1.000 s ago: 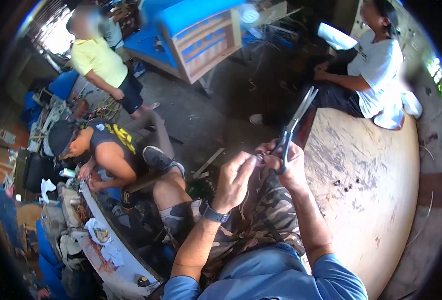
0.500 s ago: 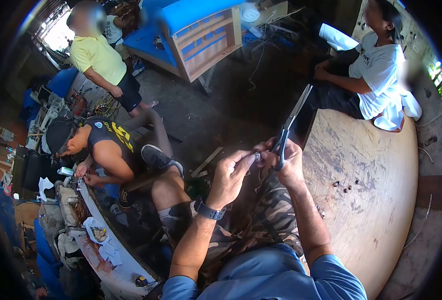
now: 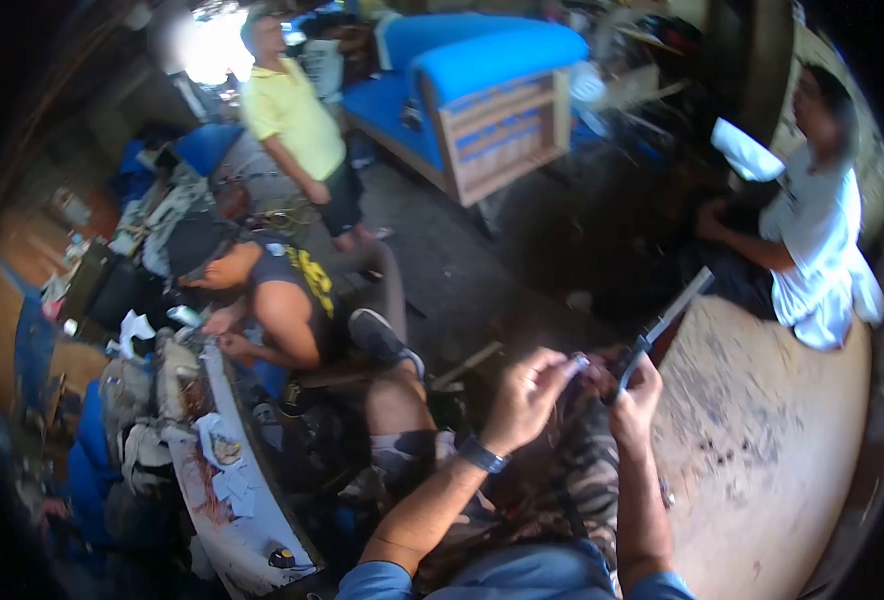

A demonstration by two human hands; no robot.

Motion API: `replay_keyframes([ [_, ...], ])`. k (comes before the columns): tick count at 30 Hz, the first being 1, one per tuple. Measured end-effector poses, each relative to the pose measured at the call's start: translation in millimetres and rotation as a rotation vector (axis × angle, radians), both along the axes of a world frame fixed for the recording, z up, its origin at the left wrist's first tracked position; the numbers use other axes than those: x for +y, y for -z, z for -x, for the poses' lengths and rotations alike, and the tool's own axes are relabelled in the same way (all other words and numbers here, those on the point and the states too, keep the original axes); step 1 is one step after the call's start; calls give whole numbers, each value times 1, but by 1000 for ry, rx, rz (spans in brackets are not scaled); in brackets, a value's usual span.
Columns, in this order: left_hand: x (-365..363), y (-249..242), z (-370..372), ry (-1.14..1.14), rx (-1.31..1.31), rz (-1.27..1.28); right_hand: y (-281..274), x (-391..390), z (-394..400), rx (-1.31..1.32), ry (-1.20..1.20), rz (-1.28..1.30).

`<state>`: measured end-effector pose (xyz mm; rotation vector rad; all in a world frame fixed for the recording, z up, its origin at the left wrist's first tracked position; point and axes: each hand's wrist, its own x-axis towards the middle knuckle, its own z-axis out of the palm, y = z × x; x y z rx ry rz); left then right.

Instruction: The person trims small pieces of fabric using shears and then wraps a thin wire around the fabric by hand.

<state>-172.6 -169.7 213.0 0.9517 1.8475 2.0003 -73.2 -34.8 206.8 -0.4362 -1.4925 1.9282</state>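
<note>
My left hand (image 3: pixel 528 402) is in front of me, a dark watch (image 3: pixel 484 456) on its wrist. Its thumb and fingers pinch a small, shiny, pale piece (image 3: pixel 580 362), too blurred to name. My right hand (image 3: pixel 636 402) is closed round the dark handles of a pair of scissors (image 3: pixel 674 312), whose long blades point up and to the right. The right fingertips are close to the small piece; blur hides whether they touch it. Both hands are above my camouflage-clad lap (image 3: pixel 584 470).
At right is a scuffed wooden board (image 3: pixel 762 430) bearing several small dark bits (image 3: pixel 722 452). A person in white (image 3: pixel 812 220) sits behind it. At left, a person in a dark vest (image 3: pixel 287 300) bends over a long pale panel (image 3: pixel 247 515). Farther back are a person in yellow (image 3: pixel 297 120) and a blue-covered sofa frame (image 3: pixel 502 50).
My view has swung, so the surroundings appear farther right and mostly lower, with more blur. The scissors lean more to the right. Both hands keep their hold.
</note>
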Motion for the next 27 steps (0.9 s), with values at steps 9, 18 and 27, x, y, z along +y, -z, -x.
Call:
replay_keyframes([
  [9,-5,5,5,122,52,148,1,-4,1,90,15,-41],
  [18,1,4,5,101,-597,-450,13,-10,1,-32,9,-135],
  [27,-4,3,10,-49,185,-68,3,-32,-1,-56,66,-396],
])
